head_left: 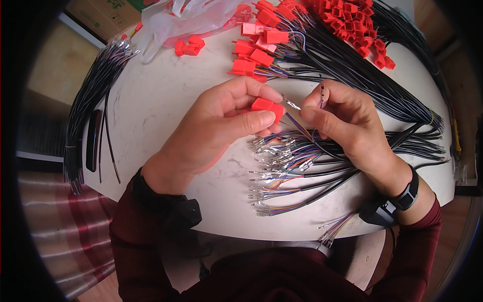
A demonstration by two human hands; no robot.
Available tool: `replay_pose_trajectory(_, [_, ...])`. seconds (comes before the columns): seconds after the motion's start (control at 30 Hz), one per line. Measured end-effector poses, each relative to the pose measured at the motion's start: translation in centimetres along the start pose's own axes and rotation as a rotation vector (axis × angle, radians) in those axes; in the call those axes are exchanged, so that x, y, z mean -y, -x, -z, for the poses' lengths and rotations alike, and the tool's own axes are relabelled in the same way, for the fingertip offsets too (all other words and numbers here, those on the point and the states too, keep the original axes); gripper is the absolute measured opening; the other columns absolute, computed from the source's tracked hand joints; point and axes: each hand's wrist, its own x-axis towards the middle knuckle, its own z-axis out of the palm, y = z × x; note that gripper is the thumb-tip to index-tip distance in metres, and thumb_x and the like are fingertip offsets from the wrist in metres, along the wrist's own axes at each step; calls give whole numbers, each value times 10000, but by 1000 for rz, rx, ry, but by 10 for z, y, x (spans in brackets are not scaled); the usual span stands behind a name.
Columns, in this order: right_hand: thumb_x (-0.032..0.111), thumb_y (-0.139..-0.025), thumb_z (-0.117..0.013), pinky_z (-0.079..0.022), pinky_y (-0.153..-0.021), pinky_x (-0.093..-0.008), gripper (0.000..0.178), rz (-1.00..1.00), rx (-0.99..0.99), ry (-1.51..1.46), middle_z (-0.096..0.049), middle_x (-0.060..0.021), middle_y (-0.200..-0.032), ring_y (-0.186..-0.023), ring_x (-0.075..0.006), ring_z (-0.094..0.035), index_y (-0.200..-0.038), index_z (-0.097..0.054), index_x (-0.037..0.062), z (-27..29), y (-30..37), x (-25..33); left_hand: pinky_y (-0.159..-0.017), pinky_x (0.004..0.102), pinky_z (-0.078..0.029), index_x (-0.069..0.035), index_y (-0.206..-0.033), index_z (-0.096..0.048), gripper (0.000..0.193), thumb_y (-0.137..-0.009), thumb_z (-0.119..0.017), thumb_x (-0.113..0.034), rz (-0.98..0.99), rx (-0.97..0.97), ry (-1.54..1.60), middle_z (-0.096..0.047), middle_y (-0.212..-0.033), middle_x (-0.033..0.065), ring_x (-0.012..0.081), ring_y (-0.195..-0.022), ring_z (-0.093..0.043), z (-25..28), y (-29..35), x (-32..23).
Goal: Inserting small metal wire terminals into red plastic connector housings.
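The left hand (221,126) is pinched shut on a small red plastic connector housing (266,108), thumb beneath and forefinger over it, with its open end turned to the person's right. The right hand (347,121) is closed on a thin wire tipped with a silver metal terminal (293,104), thumb and forefinger nipping the wire just behind the tip. A second terminal-tipped wire (322,93) sticks up from between the same fingers. The terminal's point lies just beside the housing's open end, close to touching it; whether it has entered a slot cannot be told.

This looks like the step of seating a terminal in the housing. The next move seems to call for lining the tip squarely with one cavity and pressing it straight in.

Just below the housing a fan of multicoloured wire harnesses with bare silver terminals (282,166) is spread on the white marble-patterned round tabletop (161,95). Above the housing lie finished black cables with red connectors fitted (322,45). Up and to the left of the housing a few loose red housings (190,46) sit by a clear plastic bag (176,17). Far left of it a bundle of black wires (88,105) hangs over the tabletop's rim.
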Motion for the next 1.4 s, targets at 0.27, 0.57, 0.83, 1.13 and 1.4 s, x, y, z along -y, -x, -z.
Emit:
replay_pose_trajectory(0.27, [-4,-875,-548,-362,-630,-179,26,25,63,130,-507,20,-804,-726,-26,-449,-853,-560,2,4,2,7,-856,261,-465,-10,-1189,-501,300,-911,-522,-120,99,44,157,-594,-1033,61,145,-964,-594,2,-1,0])
replay_pose_trajectory(0.57, [-16,-810,-594,-372,-523,-211,39,171,41,404,-493,-8,-721,-609,-50,-450,-815,-561,3,6,2,13,-821,244,-479,-8,-1163,-503,280,-941,-507,-179,91,74,185,-597,-1042,72,143,-945,-610,6,-3,5])
replay_pose_trajectory(0.83, [-29,-787,-603,-388,-519,-227,70,193,54,491,-509,-31,-738,-599,-77,-482,-828,-567,16,6,2,15,-818,241,-490,9,-1189,-496,305,-965,-452,-192,98,80,212,-601,-1064,86,162,-963,-618,7,-2,3])
replay_pose_trajectory(1.13, [-52,-774,-568,-406,-572,-212,65,199,52,527,-537,-35,-777,-669,-84,-503,-805,-594,-2,4,4,16,-794,254,-513,26,-1191,-495,326,-958,-471,-201,84,63,198,-630,-1017,116,186,-933,-639,2,-3,3])
replay_pose_trajectory(1.4, [-46,-759,-575,-399,-557,-228,58,280,32,596,-534,-44,-742,-641,-104,-498,-797,-589,-5,4,3,16,-789,251,-513,10,-1188,-516,312,-896,-553,-94,70,52,97,-633,-1008,103,167,-906,-639,-1,-1,1])
